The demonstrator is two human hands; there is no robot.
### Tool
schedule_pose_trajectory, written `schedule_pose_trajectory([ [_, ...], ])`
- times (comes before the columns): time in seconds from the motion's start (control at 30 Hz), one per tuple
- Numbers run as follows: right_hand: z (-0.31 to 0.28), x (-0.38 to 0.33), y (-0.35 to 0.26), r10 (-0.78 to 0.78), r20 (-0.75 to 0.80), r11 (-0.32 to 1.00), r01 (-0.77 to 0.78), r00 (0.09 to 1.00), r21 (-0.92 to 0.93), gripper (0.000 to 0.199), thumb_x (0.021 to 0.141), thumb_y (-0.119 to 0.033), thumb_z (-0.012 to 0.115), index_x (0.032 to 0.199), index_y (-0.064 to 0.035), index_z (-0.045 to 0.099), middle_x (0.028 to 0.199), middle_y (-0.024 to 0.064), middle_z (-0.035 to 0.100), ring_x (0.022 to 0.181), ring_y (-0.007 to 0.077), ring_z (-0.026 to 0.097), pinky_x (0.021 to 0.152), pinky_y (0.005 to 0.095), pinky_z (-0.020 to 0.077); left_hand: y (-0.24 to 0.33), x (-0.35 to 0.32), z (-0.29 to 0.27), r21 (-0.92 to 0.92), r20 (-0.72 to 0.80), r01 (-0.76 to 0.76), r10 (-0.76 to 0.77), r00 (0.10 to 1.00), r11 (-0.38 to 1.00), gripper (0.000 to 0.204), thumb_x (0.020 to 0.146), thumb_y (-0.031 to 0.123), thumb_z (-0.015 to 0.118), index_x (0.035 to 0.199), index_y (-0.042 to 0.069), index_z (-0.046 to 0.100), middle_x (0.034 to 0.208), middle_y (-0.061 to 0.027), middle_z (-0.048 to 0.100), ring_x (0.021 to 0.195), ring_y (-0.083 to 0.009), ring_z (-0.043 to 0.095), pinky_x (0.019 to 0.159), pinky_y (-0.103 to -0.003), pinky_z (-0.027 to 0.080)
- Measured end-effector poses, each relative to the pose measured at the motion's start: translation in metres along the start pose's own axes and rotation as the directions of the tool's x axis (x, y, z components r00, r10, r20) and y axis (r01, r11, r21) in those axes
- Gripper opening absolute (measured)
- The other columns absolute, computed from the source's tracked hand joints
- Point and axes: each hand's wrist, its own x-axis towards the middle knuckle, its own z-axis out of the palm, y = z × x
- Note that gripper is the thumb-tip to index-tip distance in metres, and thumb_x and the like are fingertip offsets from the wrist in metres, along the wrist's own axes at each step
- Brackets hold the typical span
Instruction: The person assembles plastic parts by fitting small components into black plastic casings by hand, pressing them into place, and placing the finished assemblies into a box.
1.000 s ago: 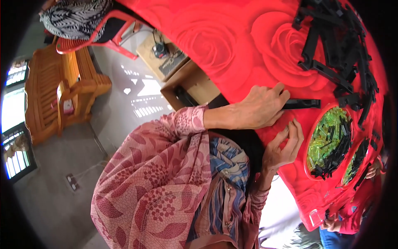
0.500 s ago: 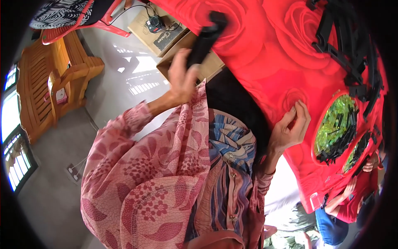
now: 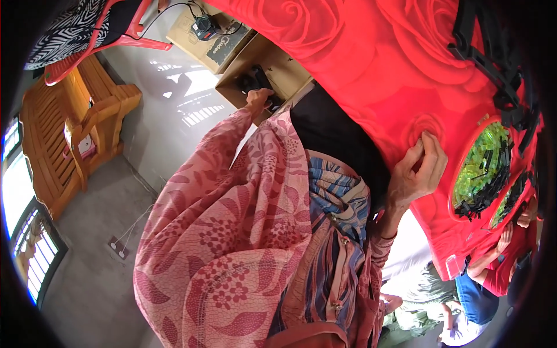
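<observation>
My left hand (image 3: pixel 259 100) reaches down into an open cardboard box (image 3: pixel 283 55) beside the table. Its fingers curl around a long black plastic piece (image 3: pixel 259 75), whose lower part is hidden by the hand and the box. On the red rose-print tablecloth (image 3: pixel 371 75), my right hand (image 3: pixel 419 165) rests with fingers bent and thumb and fingertips pressed together. Whatever lies between those fingertips is too small or hidden to make out. Just right of that hand sits a red-rimmed tray (image 3: pixel 454 194) of small green translucent pieces and black pieces.
A pile of long black plastic parts (image 3: pixel 487 64) lies at the table's far right. Beyond the tray, another person's hands (image 3: pixel 505 238) are at the table edge. A closed carton with a small dark device (image 3: pixel 203 28), a red chair (image 3: pixel 87 55) and a wooden bench (image 3: pixel 58 145) stand left.
My left hand has moved down from above the box into it, carrying the black plastic piece. My right hand keeps its bent-finger pose on the tablecloth. The whole view has shifted slightly.
</observation>
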Motion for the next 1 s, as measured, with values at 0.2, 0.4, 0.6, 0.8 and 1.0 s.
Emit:
schedule_pose_trajectory([
  [0.2,0.0,0.001,-0.003,-0.036,0.052,0.992,0.042,0.998,-0.123,0.021,0.079,0.013,0.063,0.096,0.0013,0.069,0.095,0.0137,0.068,0.082,0.0292,0.064,0.068,0.0382,0.0527,-0.001,0.02,0.035,0.16,-0.197,-0.079,0.11,0.974,0.984,0.043,0.078,0.025,0.064,0.095,-0.014,0.065,0.099,-0.0256,0.071,0.088,-0.0308,0.073,0.07,-0.04,0.061],
  [0.4,0.004,-0.001,-0.006,-0.039,0.086,0.983,0.053,0.996,-0.173,0.022,0.079,0.012,0.064,0.096,-0.0004,0.07,0.096,0.0131,0.066,0.083,0.0296,0.064,0.068,0.0381,0.053,-0.019,0.07,0.042,0.036,-0.18,-0.04,0.046,0.983,0.999,0.045,0.079,0.023,0.066,0.099,-0.018,0.064,0.104,-0.0278,0.07,0.08,-0.0304,0.075,0.068,-0.037,0.062],
  [0.6,0.002,0.0,-0.004,0.006,0.086,0.982,0.01,0.996,-0.187,0.022,0.079,0.01,0.062,0.097,-0.0003,0.07,0.096,0.0147,0.066,0.083,0.0305,0.064,0.069,0.0382,0.0532,-0.064,0.146,0.033,0.78,0.06,-0.318,0.442,0.895,0.539,0.047,0.08,0.037,0.076,0.114,0.006,0.067,0.101,-0.0136,0.073,0.09,-0.0318,0.071,0.076,-0.043,0.057],
  [0.8,-0.006,0.013,-0.009,0.045,0.082,0.998,-0.042,0.996,-0.044,0.023,0.077,0.007,0.061,0.097,0.0013,0.069,0.1,0.0163,0.064,0.08,0.0328,0.061,0.067,0.0398,0.0513,-0.095,0.234,-0.058,0.591,0.148,-0.746,0.867,0.475,0.308,0.07,0.069,0.061,0.079,0.106,0.005,0.061,0.085,-0.0163,0.07,0.077,-0.0385,0.068,0.068,-0.048,0.054],
  [1.0,-0.009,0.003,0.004,0.043,0.114,0.991,-0.028,0.993,-0.128,0.024,0.075,0.007,0.062,0.098,0.002,0.067,0.1,0.0147,0.062,0.079,0.0321,0.061,0.062,0.0392,0.0514,-0.053,0.152,0.022,-0.509,0.219,-0.083,0.222,0.95,0.857,0.029,0.091,0.037,0.061,0.084,0.01,0.057,0.077,-0.0066,0.061,0.07,-0.0241,0.063,0.051,-0.037,0.052],
])
